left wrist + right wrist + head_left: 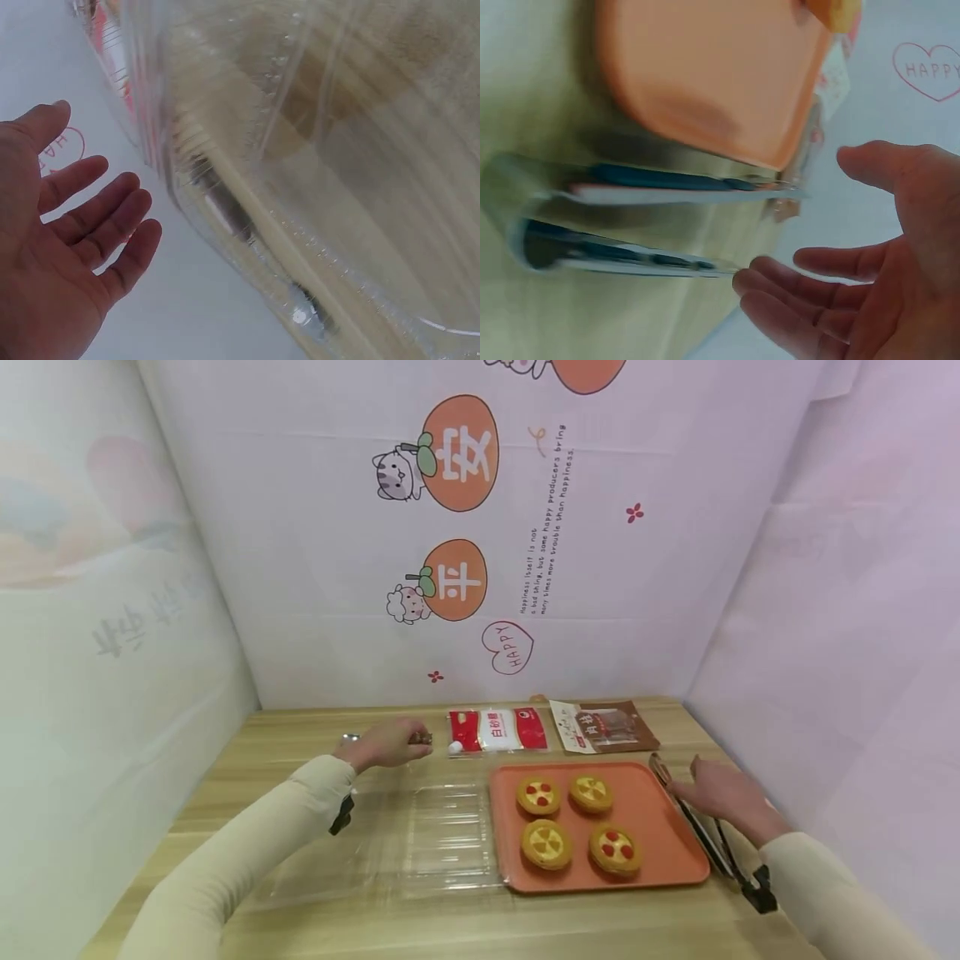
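By R hand [727, 795], tongs [664, 180]: dk teal + silver, arms apart.

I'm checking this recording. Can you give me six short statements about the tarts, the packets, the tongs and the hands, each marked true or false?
1. Four tarts sit on the tray. True.
2. The left hand grips a tart. False: its fingers are spread and it holds nothing.
3. In the head view, the tongs are at the tray's right side. True.
4. The right hand has its fingers curled round the tongs. False: its fingers are extended, not wrapped round them.
5. In the head view, the clear container is toward the tray's left. True.
6. There, the red packet lies right of the brown packet. False: it lies left of it.
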Available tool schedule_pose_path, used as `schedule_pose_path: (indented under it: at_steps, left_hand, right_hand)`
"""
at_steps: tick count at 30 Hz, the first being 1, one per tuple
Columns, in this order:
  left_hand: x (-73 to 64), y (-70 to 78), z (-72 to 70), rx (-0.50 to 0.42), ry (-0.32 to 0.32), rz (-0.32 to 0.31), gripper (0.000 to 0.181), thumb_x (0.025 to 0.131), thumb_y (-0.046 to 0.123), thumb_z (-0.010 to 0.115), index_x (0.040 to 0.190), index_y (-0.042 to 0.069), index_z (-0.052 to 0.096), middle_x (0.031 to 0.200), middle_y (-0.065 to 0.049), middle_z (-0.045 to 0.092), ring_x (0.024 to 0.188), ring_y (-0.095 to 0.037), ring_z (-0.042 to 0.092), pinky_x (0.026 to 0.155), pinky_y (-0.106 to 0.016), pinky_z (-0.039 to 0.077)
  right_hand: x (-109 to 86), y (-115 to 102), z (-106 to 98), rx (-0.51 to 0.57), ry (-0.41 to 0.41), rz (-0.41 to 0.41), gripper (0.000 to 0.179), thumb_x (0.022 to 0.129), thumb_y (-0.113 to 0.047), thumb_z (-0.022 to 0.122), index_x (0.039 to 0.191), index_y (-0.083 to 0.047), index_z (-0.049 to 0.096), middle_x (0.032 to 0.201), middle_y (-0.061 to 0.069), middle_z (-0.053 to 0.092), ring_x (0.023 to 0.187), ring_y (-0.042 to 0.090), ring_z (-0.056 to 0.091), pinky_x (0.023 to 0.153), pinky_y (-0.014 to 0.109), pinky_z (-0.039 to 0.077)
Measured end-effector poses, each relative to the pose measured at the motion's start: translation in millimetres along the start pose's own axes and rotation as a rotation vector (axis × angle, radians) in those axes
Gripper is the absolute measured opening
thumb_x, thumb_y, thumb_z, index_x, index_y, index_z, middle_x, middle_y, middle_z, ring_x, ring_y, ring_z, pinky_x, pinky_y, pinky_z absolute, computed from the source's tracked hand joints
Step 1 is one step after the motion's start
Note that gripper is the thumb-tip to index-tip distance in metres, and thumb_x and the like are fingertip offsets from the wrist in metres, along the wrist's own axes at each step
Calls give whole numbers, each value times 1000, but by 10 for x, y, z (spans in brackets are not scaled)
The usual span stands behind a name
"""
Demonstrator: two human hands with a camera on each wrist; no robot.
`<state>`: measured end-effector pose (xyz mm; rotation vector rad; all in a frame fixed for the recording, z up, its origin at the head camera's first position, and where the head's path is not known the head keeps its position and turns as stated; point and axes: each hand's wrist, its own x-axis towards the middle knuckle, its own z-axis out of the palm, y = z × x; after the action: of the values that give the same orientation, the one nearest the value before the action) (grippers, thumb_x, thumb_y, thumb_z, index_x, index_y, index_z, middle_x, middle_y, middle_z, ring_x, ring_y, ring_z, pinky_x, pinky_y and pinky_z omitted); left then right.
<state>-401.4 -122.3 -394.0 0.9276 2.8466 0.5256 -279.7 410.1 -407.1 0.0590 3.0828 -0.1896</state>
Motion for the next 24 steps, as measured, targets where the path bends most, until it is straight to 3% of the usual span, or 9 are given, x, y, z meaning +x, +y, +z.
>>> schedule_pose_path:
  at_steps: [2,4,8,11,13,15,18,24]
  left_hand:
    - [-5,-7,12,-10,3,1,24,103,26,66,116,7,71,109,-9,75,93,-17,69,85,-37,60]
    - [-8,-3,24,-13,12,7,23,102,25,66,114,7,72,106,-9,75,90,-16,68,82,-36,60]
    - [7,1,67,-1,21,8,21,102,26,67,110,8,73,102,-7,75,89,-15,66,82,-35,58]
    - [23,-13,112,17,23,25,18,102,26,67,103,9,72,96,-4,73,85,-14,62,78,-33,55]
    - [40,-20,142,41,34,51,16,101,24,67,97,9,71,89,-3,70,80,-13,58,73,-30,52]
    - [54,-19,171,50,39,69,15,101,21,67,93,8,70,83,-2,67,75,-12,54,67,-27,47]
    - [65,-22,208,52,50,83,14,100,17,67,91,7,69,79,-1,64,71,-10,51,64,-23,44]
    - [81,-50,251,36,77,103,14,100,13,67,88,7,69,78,-2,65,69,-9,51,64,-22,44]
  right_hand:
    - [-19,16,64,-31,-20,5,85,99,-55,56,144,17,45,113,38,67,86,45,69,66,52,54]
    - [-19,37,125,-34,-30,16,98,98,-56,57,152,20,27,124,43,61,93,52,68,70,57,55]
    - [4,67,216,-7,-20,48,100,94,-49,61,154,19,20,121,47,60,90,52,67,66,55,55]
    - [-13,66,245,-15,-2,61,96,92,-45,63,153,18,26,123,47,58,93,55,66,66,55,55]
    - [-45,69,257,-1,-16,81,78,93,-45,63,141,14,49,113,43,63,87,50,66,63,52,54]
    - [-78,77,267,13,-38,94,59,95,-47,63,115,8,66,98,33,66,78,40,65,61,48,52]
    - [-108,82,274,58,-69,118,45,95,-46,61,76,-6,60,77,15,61,66,26,55,56,40,44]
    - [-85,127,332,104,-52,105,39,92,-39,62,65,-13,52,66,4,50,61,20,49,55,34,39]
